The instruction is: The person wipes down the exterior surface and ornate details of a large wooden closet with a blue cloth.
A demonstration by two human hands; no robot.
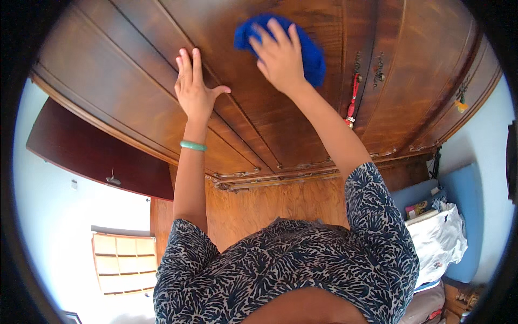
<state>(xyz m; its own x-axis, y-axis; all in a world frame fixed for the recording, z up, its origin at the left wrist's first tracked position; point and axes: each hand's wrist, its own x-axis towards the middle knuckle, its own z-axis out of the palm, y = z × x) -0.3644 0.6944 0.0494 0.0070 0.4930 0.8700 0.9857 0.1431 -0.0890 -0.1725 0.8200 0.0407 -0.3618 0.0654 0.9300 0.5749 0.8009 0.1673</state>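
A tall brown wooden wardrobe (pixel 259 101) with panelled doors fills the upper part of the view. My right hand (pixel 281 58) lies with spread fingers on a blue cloth (pixel 313 60), which is spread against a door panel; the hand is slightly blurred. To its left, my left hand (pixel 194 83) rests on the door surface beside a raised moulding, fingers up and thumb out, holding nothing. A green bangle (pixel 193 146) circles the left wrist. Right of the cloth, a red tassel ornament (pixel 352 103) hangs from a metal door handle (pixel 358 77).
A yellow-orange ornament (pixel 460 106) hangs at the wardrobe's right. A dark red door (pixel 101 154) with a handle stands at left. Wooden floor (pixel 275 210) lies below. At lower right are a blue bed headboard (pixel 465 227) and white bedding (pixel 437 243).
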